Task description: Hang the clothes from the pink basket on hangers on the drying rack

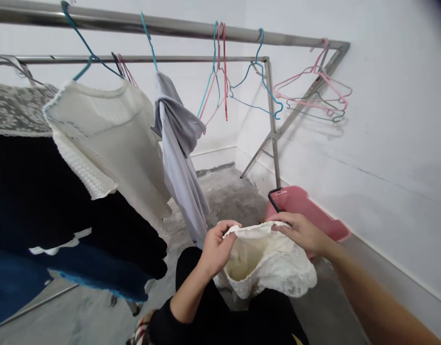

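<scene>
I held the cream top (pixel 267 261) open, left hand (pixel 215 249) and right hand (pixel 301 232) pinching its hem (hangers (pixel 314 93) at one o'clock); a hanger seemed needed next.

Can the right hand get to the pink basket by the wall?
Probably yes: the right hand holds the white garment just in front of the pink basket, nothing between, though it is busy.

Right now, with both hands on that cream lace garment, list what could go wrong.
1. The left hand and right hand pinch only the top edge of the cream lace garment; its loose lower part may slip down to the concrete floor.
2. The lace looks delicate and could snag on a wire hanger hook.
3. The grey garment hangs bunched on its blue hanger and might slide off if bumped.
</scene>
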A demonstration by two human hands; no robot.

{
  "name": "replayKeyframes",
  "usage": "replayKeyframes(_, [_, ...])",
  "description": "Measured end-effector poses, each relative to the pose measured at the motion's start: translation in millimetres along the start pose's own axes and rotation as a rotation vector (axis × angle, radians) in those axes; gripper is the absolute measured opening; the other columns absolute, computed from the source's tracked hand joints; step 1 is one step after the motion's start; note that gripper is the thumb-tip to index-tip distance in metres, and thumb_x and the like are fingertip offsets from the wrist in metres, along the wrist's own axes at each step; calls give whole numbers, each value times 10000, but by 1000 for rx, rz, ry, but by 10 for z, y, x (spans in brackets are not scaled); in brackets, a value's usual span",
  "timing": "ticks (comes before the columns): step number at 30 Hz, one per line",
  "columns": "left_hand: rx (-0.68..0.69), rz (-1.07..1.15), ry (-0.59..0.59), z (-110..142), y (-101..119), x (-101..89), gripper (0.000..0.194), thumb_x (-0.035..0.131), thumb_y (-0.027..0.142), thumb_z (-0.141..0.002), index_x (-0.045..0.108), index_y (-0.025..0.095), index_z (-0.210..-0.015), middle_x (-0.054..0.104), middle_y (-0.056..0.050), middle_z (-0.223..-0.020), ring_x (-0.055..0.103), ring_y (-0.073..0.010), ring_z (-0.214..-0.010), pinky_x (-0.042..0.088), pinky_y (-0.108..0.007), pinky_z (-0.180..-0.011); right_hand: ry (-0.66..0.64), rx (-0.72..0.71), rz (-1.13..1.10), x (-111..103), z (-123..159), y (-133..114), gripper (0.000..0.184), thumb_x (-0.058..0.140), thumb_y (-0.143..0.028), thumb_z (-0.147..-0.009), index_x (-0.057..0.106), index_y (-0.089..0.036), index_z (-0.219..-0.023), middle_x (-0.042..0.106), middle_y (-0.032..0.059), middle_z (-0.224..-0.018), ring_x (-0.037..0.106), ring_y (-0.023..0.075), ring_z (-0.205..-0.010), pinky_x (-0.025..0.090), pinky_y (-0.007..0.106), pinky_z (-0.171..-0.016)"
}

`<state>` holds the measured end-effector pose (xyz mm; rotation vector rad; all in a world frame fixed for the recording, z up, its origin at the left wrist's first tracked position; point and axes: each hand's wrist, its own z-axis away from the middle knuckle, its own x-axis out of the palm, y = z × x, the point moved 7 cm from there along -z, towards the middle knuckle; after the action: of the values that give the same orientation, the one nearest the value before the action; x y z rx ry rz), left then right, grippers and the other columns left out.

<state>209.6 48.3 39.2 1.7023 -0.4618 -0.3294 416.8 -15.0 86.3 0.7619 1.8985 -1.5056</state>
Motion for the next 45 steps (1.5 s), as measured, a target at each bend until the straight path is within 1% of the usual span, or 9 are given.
replayKeyframes(2, [-26, 78, 28, 78, 57, -64, 201, 639, 310, -793, 707, 155, -900, 705, -59, -911, 606, -154, -810, 451, -224, -735, -37, -69, 58, -73, -192, -161, 395, 565, -405, -879, 675, -161, -1169, 700, 119, -1128, 670, 244, -1023, 549, 380, -896])
replayKeyframes(9, [-105, 211, 65, 215, -47, -187, 213, 664, 332, -775, 692, 147, -877, 653, -24, -805, 538, -102, -677, 419, -186, -630, 227, -288, -93, -624, -1002, -1188, 422, 512, -456, -911, 670, -178, -1188, 689, 104, -1170, 636, 238, -1097, 499, 428, -987])
replayKeyframes(17, [-163, 250, 109, 266, -157, -353, 247, 679, 360, -754, 665, 146, -876, 622, -2, -750, 499, -88, -623, 400, -178, -586, 346, -499, 138, -442, -2198, -1858, 493, 516, -342, -901, 510, -153, -1356, 532, 137, -1377, 514, 221, -1229, 397, 405, -1081])
replayKeyframes(20, [-157, 240, 101, 279, -178, -406, 227, 662, 347, -768, 669, 147, -874, 642, -17, -775, 520, -103, -662, 414, -186, -616, 485, -415, 229, -412, -2398, -1912, 313, 568, -271, -857, 613, -150, -1142, 642, 119, -1124, 586, 212, -1001, 456, 368, -937])
replayKeyframes(24, [-146, 232, 98, 276, -214, -457, 208, 637, 336, -781, 679, 151, -866, 653, -33, -815, 527, -112, -689, 421, -197, -648, 587, -362, 184, -340, -2304, -1938, 135, 564, -307, -872, 618, -183, -883, 636, 24, -784, 566, 166, -740, 426, 288, -711])
replayKeyframes(30, [-140, 237, 79, 243, -232, -425, 176, 642, 309, -764, 678, 153, -836, 604, -14, -753, 535, -125, -713, 427, -208, -685, 623, -407, 57, -333, -2156, -1991, 572, 316, -600, -963, 591, -182, -685, 573, 27, -652, 580, 158, -711, 423, 289, -710])
replayKeyframes(34, [-153, 241, 61, 235, -255, -375, 192, 642, 322, -769, 682, 155, -857, 631, -28, -802, 539, -127, -721, 429, -213, -686, 831, -322, 47, -531, -2356, -1933, 479, 437, -590, -929, 620, -150, -987, 631, 114, -997, 592, 207, -981, 463, 343, -881])
replayKeyframes(38, [-162, 237, 62, 228, -279, -356, 194, 634, 320, -773, 684, 159, -869, 635, -30, -817, 535, -126, -715, 421, -208, -662, 870, -230, 91, -591, -2746, -1809, 671, 572, -490, -865, 385, -128, -1398, 497, 210, -1317, 528, 301, -1181, 465, 462, -964])
replayKeyframes(45, [-186, 245, 74, 225, -298, -368, 212, 634, 337, -772, 674, 157, -878, 613, -13, -760, 514, -114, -678, 405, -196, -627, 743, -210, -22, -751, -2998, -1528, 613, 353, -214, -888, 273, -165, -1493, 625, 163, -1178, 641, 266, -964, 493, 505, -932])
